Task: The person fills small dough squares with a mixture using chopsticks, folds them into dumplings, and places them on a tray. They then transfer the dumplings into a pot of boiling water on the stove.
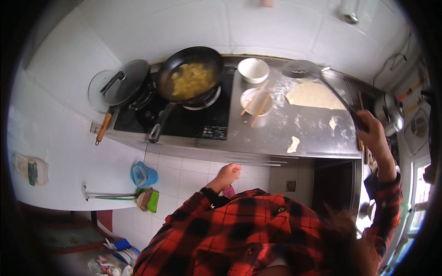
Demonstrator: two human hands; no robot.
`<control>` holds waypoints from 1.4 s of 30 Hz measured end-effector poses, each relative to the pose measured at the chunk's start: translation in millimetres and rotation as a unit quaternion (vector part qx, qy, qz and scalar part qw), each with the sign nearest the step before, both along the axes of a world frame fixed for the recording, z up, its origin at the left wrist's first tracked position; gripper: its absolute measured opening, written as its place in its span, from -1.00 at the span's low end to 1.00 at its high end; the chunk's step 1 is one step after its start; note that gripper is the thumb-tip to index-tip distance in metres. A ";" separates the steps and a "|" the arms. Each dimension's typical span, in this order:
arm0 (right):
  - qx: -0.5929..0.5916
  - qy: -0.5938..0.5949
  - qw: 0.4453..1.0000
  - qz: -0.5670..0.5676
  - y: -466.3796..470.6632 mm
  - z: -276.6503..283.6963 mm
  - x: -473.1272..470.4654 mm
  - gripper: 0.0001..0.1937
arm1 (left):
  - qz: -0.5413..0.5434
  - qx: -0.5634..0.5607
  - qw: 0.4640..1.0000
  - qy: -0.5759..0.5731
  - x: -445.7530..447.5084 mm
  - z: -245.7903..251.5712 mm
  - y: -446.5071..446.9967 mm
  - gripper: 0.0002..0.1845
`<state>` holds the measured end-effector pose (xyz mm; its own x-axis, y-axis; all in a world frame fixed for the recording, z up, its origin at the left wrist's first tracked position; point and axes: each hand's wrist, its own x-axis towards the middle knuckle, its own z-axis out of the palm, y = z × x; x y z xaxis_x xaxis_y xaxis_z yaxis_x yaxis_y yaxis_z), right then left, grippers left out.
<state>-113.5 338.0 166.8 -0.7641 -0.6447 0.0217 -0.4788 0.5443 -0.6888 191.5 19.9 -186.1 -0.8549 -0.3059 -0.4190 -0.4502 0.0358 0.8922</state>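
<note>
My right hand grips the dark handle of a slotted turner. The tool's blurred grey head hangs over the back of the steel counter, past a sheet of rolled dough. Small dough scraps lie on the floured metal. In front of my body, below the counter's edge, my left hand is held with fingers curled and nothing visible in it. A black frying pan with yellow food, perhaps scrambled egg, is on the hob, its handle towards me.
Left of the frying pan, a second pan carries a lid on the black hob. Two chopsticks rest across a used bowl; a white bowl stands behind. A steel kettle is far right, a blue bin below.
</note>
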 end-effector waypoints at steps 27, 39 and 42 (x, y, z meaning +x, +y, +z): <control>0.201 0.267 0.899 0.284 -408.5 -93.8 -3.3 -0.81 | 0.396 0.099 0.903 -0.131 233.3 -40.8 -101.7 -0.72; 0.149 0.243 0.919 0.271 -478.3 -126.4 27.6 -0.85 | 0.407 0.101 0.899 -0.124 246.2 -41.2 -115.5 -0.69; 0.139 0.231 0.925 0.267 -486.9 -125.3 36.4 -0.84 | 0.407 0.107 0.898 -0.128 250.0 -44.0 -115.8 -0.69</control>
<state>-77.1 -148.9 41.5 -0.2856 -0.9574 0.0438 -0.9390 0.2704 -0.2124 441.6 -95.9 -230.1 -0.2527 -0.6754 -0.6928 -0.4412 -0.5569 0.7037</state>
